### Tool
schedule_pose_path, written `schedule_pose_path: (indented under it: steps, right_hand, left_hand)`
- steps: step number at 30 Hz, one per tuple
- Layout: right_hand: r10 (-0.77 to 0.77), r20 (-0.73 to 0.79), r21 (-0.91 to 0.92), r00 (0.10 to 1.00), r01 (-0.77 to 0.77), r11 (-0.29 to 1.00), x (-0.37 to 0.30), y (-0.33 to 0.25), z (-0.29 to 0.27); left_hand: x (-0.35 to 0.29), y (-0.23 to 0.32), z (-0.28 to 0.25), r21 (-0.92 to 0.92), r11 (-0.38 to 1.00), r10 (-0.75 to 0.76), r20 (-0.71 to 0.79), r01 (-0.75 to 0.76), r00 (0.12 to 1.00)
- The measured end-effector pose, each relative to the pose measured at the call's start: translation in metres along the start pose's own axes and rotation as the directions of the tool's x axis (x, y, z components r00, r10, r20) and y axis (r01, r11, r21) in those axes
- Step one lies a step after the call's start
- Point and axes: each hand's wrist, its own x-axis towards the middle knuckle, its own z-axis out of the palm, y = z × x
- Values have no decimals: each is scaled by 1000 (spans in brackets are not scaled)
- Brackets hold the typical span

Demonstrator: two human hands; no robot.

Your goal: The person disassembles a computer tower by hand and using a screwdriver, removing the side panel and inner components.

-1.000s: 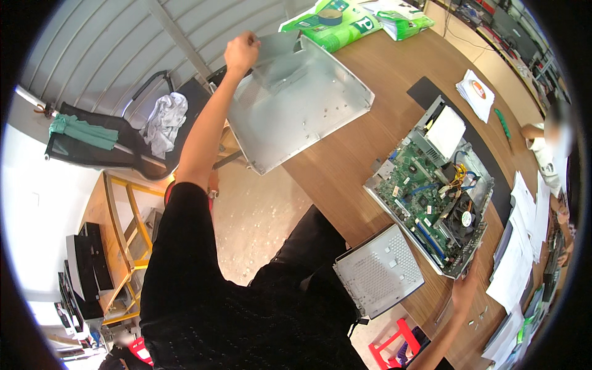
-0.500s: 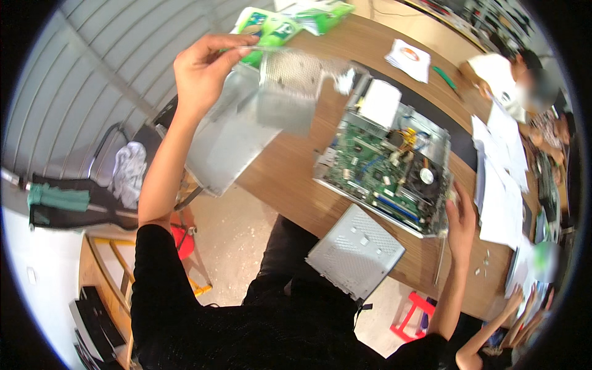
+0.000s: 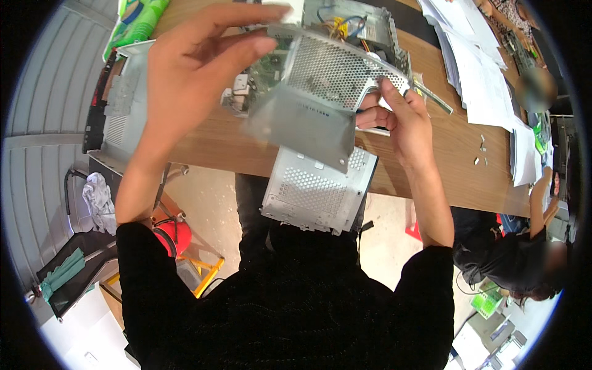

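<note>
One perforated metal panel [image 3: 327, 71] clamped in your right hand [image 3: 408, 126]; your left hand [image 3: 188, 80], thumb and fingers apart, near its corner; one opened computer chassis [image 3: 377, 28] behind.

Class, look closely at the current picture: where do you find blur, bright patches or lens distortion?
Head view: the metal plate's lower left edge smears, probably from motion, while its holes near the right hand look crisper; head view: a bright white area glares at lower left; head view: black fisheye corners.
</note>
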Motion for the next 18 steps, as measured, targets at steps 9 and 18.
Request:
schedule_pose_path:
  steps: [9, 18]
  right_hand:
    - [-335, -392, -12, 857, 360, 933, -63, 43, -76]
    - [-331, -405, -72, 852, 331, 941, -89, 82, -118]
  left_hand:
    - [-179, -19, 34, -121, 809, -586, -94, 575, 805]
    - [-246, -21, 95, -803, 155, -807, 233, 575, 543]
